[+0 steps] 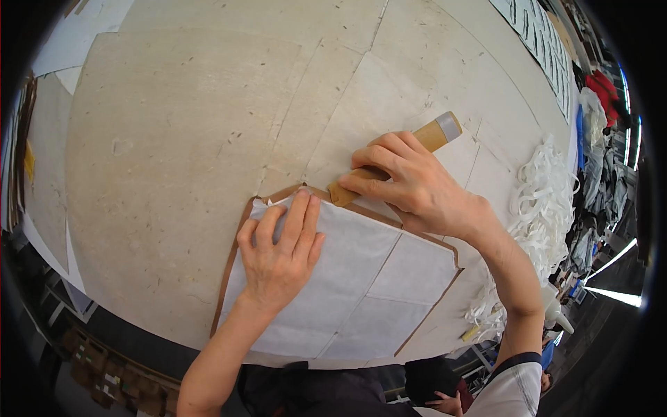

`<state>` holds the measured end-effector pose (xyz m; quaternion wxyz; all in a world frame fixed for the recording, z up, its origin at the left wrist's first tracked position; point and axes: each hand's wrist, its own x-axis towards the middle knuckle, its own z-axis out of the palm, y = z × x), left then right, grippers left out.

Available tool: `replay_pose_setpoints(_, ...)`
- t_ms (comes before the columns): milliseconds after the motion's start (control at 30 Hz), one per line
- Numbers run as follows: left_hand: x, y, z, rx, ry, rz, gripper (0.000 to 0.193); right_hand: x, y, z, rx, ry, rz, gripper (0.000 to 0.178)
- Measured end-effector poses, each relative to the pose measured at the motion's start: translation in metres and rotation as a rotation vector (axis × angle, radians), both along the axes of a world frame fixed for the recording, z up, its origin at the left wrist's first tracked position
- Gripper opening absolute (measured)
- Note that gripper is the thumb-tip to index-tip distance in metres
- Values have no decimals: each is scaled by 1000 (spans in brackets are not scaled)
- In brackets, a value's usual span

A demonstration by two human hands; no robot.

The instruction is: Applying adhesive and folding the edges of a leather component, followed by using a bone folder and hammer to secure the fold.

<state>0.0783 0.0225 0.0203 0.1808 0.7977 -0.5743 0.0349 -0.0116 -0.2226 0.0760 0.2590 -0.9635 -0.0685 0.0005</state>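
A pale white panel (354,278) with brown edging (439,300) lies near the front of the work table. My left hand (278,254) rests on its upper left part, fingers stretched out and lying flat, the fingertips close to the top edging. In my right hand (417,184) is a tan stick (432,137) with a grey band round its far end. Its near end touches the panel's top edging, to the right of my left fingertips. My right fingers are closed round the stick, so its middle is partly hidden.
A heap of white ribbons (538,201) covers the table's right side, with a white nozzle bottle (556,309) by it. A patterned sheet (538,45) lies at the far right. Stacked sheets (17,153) stand at the left. Another person's hand (448,402) shows below the table's edge.
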Motion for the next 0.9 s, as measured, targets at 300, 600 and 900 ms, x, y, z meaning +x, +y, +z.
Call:
replay_pose_setpoints(300, 1, 1, -1, -4, -2, 10, 40, 17, -7, -4, 82, 72, 111, 52)
replay_pose_setpoints(600, 2, 2, -1, -32, 23, 20, 38, 38, -15, 5, 29, 140, 202, 49)
replay_pose_setpoints(900, 3, 3, -1, -32, 16, 22, 38, 49, -12, 1, 15, 63, 270, 32)
